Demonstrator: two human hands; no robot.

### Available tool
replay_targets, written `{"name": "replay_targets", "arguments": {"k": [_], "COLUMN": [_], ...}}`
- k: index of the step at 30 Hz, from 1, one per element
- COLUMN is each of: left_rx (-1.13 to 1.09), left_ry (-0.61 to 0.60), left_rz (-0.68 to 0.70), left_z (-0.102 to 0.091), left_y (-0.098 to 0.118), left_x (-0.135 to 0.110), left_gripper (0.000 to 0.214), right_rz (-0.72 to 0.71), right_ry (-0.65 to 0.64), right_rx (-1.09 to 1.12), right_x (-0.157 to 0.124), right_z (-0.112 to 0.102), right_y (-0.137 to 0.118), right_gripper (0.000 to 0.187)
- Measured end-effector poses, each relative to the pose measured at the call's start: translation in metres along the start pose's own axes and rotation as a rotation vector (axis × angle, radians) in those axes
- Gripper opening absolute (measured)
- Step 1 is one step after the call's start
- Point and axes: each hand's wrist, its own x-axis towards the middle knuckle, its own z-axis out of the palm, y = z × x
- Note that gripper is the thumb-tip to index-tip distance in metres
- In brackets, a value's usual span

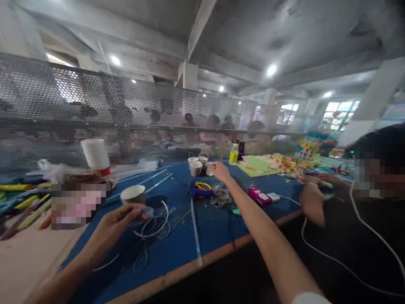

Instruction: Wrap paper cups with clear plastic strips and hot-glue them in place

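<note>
My left hand (122, 217) is closed in a pinch on a small clear piece (147, 212), too blurred to name. Just behind it a white paper cup (133, 195) stands upright. Loops of pale wire (155, 228) lie to the right of these fingers. Further off, my right hand (221, 172) reaches out with fingers closed at the rim of a small white cup (209, 169). Beside that cup are several similar cups (196, 169), some with thin wire handles. Pliers (201, 191) with blue and yellow handles and a tangle of grey wire (221, 197) lie nearer to me.
A stack of white cups (95, 154) stands left of the blue tabletop (177, 253). Toward the right are a pink phone case (258, 196), a white corded block (274, 197), a yellow-labelled bottle (233, 154) and paper pieces (284, 164). A co-worker's arm (311, 202) is at right.
</note>
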Motion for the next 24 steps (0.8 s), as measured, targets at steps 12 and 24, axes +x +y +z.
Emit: {"name": "replay_targets", "arguments": {"k": [12,24], "left_rx": [0.033,0.083], "left_ry": [0.024,-0.011], "left_rz": [0.009,0.067], "left_z": [0.005,0.006], "left_y": [-0.004,-0.01], "left_x": [0.005,0.003], "left_gripper": [0.044,0.043], "right_rz": [0.127,0.336], "right_ry": [-0.013,-0.043], "right_rx": [-0.039,0.157], "right_x": [0.028,0.015], "right_z": [0.032,0.024], "right_y": [-0.003,0.029], "right_gripper": [0.037,0.036]}}
